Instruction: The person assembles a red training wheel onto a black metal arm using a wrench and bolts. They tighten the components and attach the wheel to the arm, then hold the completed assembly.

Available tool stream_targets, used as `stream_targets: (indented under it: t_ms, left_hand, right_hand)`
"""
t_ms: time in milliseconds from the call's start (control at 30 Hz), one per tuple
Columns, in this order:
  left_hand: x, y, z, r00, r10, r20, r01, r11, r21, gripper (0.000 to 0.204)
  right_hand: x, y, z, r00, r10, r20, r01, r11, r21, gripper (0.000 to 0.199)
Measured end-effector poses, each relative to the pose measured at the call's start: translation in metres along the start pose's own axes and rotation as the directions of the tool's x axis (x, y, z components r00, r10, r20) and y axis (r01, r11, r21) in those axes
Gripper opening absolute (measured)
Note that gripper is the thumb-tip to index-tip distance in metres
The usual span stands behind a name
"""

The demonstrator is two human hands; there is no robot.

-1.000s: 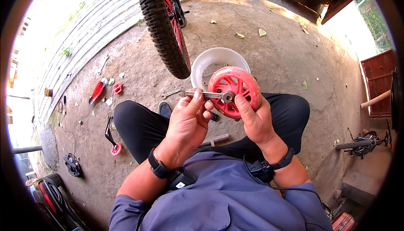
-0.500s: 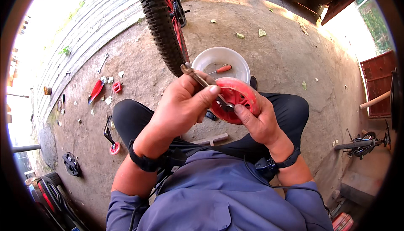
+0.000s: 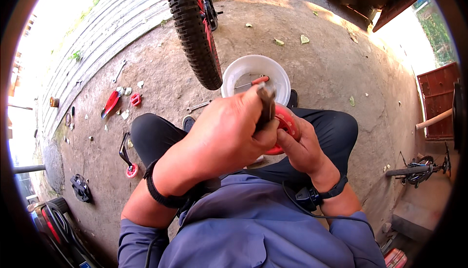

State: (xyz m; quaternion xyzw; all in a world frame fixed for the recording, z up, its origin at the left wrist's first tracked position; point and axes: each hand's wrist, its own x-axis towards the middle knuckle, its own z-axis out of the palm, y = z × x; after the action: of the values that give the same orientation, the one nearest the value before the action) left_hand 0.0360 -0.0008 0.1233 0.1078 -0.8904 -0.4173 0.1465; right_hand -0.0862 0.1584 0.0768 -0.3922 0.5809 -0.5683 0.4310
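Note:
My left hand [image 3: 222, 129] is closed around a metal wrench [image 3: 266, 103], partly blurred, its end rising above my fingers. Against the wheel's near face, the lower end of this tool is hidden by my fingers. A red spoked wheel [image 3: 286, 122] is gripped at its right side by my right hand [image 3: 308, 143], with the thumb lying on its face. Both hands meet in front of my lap, and the left covers much of the wheel. Just beyond them stands a white plastic basin [image 3: 228, 69] holding an orange-handled screwdriver [image 3: 260, 80].
A fat bicycle tyre [image 3: 197, 39] stands ahead. On the ground to the left lie a wrench [image 3: 199, 106], another wrench [image 3: 119, 71], a red pedal [image 3: 135, 99] and a bracket with a small wheel [image 3: 131, 170]. A small bicycle [image 3: 421, 168] is at right.
My left hand has turned and shifted right and closer to the wheel, swinging the wrench upright. The wheel has tilted and is now more covered; a wrench on the ground has come into view.

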Motion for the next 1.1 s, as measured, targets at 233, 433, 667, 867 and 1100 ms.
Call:
stream_targets:
  t_ms: [233,433,667,867,1100]
  left_hand:
    - [-0.017,-0.008,0.031,0.876,0.460,0.147,-0.482,0.840,0.248,0.025]
    - [-0.061,-0.031,0.025,0.984,-0.177,0.032,0.169,0.849,-0.501,0.022]
    - [-0.077,-0.035,0.005,0.943,-0.192,0.272,0.331,0.460,-0.824,0.060]
    - [-0.081,-0.044,0.017,0.915,-0.291,0.279,0.392,0.477,-0.787,0.032]
    - [-0.072,-0.037,0.031,0.958,-0.281,0.053,0.254,0.751,-0.610,0.042]
  right_hand:
    - [0.012,0.014,-0.004,0.987,0.037,-0.157,-0.022,0.995,0.097,0.038]
    - [0.011,0.029,-0.021,0.955,-0.036,-0.295,0.041,0.999,0.011,0.036]
    - [0.008,0.015,-0.017,0.919,0.019,-0.395,-0.030,0.999,-0.023,0.039]
    - [0.007,0.013,-0.014,0.905,0.095,-0.415,-0.061,0.994,0.094,0.032]
    - [0.009,0.019,-0.011,0.902,0.120,-0.414,-0.070,0.988,0.135,0.032]
